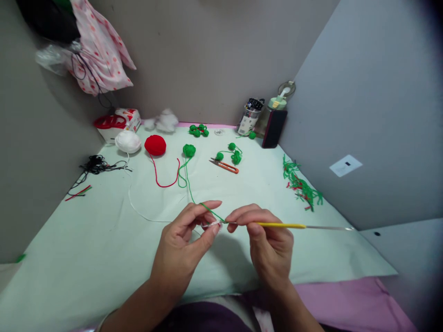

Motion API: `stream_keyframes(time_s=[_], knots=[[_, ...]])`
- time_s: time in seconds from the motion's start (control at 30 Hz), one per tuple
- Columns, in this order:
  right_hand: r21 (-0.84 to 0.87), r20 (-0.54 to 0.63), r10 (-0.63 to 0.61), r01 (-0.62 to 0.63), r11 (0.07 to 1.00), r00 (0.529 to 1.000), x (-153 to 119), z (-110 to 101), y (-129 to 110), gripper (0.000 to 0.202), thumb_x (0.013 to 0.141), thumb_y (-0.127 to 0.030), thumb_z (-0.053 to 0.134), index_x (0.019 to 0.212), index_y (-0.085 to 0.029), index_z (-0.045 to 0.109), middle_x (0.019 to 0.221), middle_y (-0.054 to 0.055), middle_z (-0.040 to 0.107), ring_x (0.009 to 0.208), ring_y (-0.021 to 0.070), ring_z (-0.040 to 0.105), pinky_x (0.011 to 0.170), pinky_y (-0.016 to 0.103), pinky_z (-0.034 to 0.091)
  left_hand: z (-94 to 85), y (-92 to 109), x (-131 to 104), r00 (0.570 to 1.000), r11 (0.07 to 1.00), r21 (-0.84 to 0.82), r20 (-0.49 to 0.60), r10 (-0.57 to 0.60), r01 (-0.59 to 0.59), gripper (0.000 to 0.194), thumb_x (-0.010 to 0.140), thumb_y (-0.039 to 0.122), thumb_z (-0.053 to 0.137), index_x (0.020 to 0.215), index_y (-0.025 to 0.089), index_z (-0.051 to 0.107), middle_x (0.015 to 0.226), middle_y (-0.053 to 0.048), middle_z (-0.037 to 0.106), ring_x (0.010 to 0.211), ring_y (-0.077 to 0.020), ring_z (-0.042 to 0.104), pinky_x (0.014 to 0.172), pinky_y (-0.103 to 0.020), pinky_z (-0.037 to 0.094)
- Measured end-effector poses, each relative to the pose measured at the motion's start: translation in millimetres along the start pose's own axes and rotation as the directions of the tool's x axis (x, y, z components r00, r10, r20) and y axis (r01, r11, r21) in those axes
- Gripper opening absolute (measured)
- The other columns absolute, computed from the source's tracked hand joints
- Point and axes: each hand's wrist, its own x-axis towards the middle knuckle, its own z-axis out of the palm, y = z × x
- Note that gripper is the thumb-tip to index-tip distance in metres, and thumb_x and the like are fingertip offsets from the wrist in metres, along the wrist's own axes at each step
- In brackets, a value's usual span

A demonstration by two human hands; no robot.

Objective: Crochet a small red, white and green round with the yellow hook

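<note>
My left hand (185, 240) pinches a small white and pinkish crochet piece (216, 224) between thumb and fingers. Green yarn (188, 177) runs from the green ball (189, 150) over my left index finger to the hook tip. My right hand (268, 237) grips a crochet hook with a yellow handle (282, 225); its left tip meets the piece, and its metal end points right. White yarn (130, 198) leads from the white ball (128, 141) to my left hand. Fingers cover part of the piece.
Behind the hands lie a red yarn ball (155, 145), orange snips (226, 166) and small green balls (236, 157). A phone (274, 129) leans near a pen cup (248, 121) and a bottle. Green scraps (302, 186) lie right, black threads (98, 164) left.
</note>
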Motion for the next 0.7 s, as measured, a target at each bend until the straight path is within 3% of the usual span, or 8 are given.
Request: stream_keyframes(time_s=[0.13, 0.3, 0.7], knots=[[-0.034, 0.040, -0.030, 0.031, 0.999, 0.999, -0.9, 1.3, -2.0, 0.018, 0.105, -0.028, 0.063, 0.099, -0.025, 0.080, 0.089, 0.005, 0.079, 0.079, 0.0196, 0.071, 0.072, 0.036, 0.058, 0.8, -0.6, 0.8, 1.000, 1.000, -0.007, 0.009, -0.004, 0.004, 0.029, 0.082, 0.020, 0.083, 0.109, 0.031, 0.085, 0.083, 0.001, 0.069, 0.082, -0.0163, 0.066, 0.085, -0.029, 0.056], [0.056, -0.025, 0.005, -0.004, 0.998, 1.000, -1.6, 2.3, 2.8, 0.019, 0.106, -0.029, 0.061, 0.099, -0.026, 0.078, 0.091, 0.005, 0.078, 0.079, 0.0189, 0.071, 0.071, 0.035, 0.058, 1.1, 0.6, 1.2, 0.998, 0.997, -0.054, 0.033, -0.056, 0.058, 0.028, 0.082, 0.021, 0.084, 0.109, 0.030, 0.085, 0.082, 0.000, 0.071, 0.083, -0.0171, 0.066, 0.085, -0.030, 0.055], [0.204, 0.016, 0.072, -0.074, 0.976, 0.997, -1.1, -0.8, 5.9, 0.019, 0.107, -0.029, 0.060, 0.100, -0.024, 0.077, 0.095, 0.004, 0.078, 0.077, 0.0153, 0.071, 0.073, 0.031, 0.058, -2.4, -6.5, 1.0, 0.992, 0.982, -0.160, 0.099, -0.083, 0.098, 0.026, 0.088, 0.027, 0.084, 0.112, 0.035, 0.084, 0.086, 0.002, 0.073, 0.086, -0.0119, 0.066, 0.083, -0.020, 0.053]])
